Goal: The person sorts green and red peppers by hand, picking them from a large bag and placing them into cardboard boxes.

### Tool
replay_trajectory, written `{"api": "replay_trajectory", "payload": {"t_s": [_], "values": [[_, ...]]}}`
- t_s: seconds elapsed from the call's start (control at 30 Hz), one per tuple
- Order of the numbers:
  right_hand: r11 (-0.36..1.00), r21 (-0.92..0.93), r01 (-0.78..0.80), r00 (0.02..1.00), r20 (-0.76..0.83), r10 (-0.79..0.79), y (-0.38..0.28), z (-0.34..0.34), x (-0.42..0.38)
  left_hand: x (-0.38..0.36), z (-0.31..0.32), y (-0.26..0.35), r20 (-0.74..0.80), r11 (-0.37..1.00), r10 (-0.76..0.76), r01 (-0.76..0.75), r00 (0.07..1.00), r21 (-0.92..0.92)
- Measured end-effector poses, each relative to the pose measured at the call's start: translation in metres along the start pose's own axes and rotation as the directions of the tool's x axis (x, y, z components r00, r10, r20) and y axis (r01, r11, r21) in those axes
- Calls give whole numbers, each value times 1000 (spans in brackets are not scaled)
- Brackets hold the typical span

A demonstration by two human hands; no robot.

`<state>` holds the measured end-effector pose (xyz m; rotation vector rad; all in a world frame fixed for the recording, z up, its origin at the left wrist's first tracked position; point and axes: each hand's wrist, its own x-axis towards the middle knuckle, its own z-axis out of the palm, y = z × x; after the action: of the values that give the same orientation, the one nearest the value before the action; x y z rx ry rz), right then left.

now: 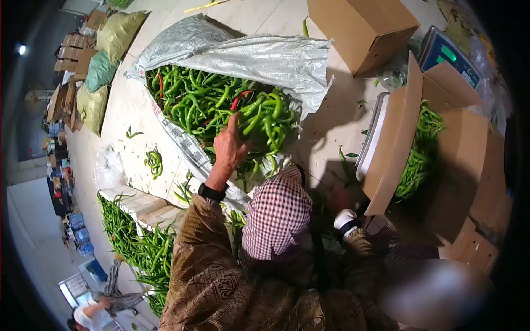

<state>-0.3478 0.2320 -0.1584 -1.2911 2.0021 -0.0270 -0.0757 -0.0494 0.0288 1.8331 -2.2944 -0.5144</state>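
My left hand [229,148], with a black band on the wrist, reaches over the green chili peppers [190,102] in a large woven sack [265,58]. Its index finger is stretched out and touches the pile near a red chili pepper [238,100]; the thumb stands apart and nothing shows in its grip. My right hand [338,197] is low, in dark shadow beside the open cardboard box [393,149]. A white cuff and dark band show at that wrist, but the fingers are hidden. Green chili peppers [415,165] lie inside that box.
A digital scale [450,58] and another cardboard box [367,30] stand at upper right. More peppers [157,254] fill a long container at lower left. Loose peppers [153,161] lie on the floor. Full sacks [118,36] line the left. Checked cloth [279,215] lies between my arms.
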Motion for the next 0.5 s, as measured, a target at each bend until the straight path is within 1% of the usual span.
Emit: {"api": "replay_trajectory", "payload": {"t_s": [0.03, 0.07, 0.1, 0.13, 0.17, 0.2, 0.27, 0.3, 0.33, 0.37, 0.4, 0.47, 0.5], "values": [[998, -58, -16, 999, -28, 14, -11, -11, -4, 0, -8, -5, -5, 1000, 8, -8, 1000, 1], [998, -53, 33, 999, 15, -32, -25, -31, -10, 3, -16, -10, -10, 995, 33, -31, 999, 98], [998, -57, 36, 999, 0, -36, -25, -28, -10, 7, -22, -12, -17, 980, 61, -56, 998, 190], [998, -51, 32, 999, -14, -32, -22, -21, -11, 6, -47, 3, -79, 987, 102, -91, 992, 129], [998, -49, 34, 999, -23, -35, -21, -18, -13, 2, -61, 6, -196, 980, 192, -179, 961, 84], [997, -60, 47, 998, -26, -49, -18, -16, -14, 1, -68, 5, -200, 984, 176, -163, 964, 77], [978, -103, 180, 982, -35, -185, -23, -16, -13, -9, -91, -2, -224, 988, 146, -132, 964, 78], [976, -111, 189, 980, -44, -195, -22, -17, -14, -12, -103, -6, -166, 994, 70, -83, 984, -71], [970, -86, 229, 966, -103, -237, -21, -20, -18, -12, -112, -7, -91, 975, 17, -37, 996, -219], [962, -61, 266, 949, -157, -272, -19, -20, -26, -14, -121, -9, -258, 965, 112, -167, 959, -203], [961, -68, 270, 948, -158, -277, -16, -23, -30, -21, -130, -11, -320, 971, 144, -197, 936, -139], [909, 95, 405, 891, -267, -368, -38, -48, -39, -37, -170, 7, -433, 969, 231, -247, 872, 20], [903, 96, 419, 883, -273, -381, -47, -55, -42, -40, -181, 7, -443, 970, 231, -243, 866, 31]]}}
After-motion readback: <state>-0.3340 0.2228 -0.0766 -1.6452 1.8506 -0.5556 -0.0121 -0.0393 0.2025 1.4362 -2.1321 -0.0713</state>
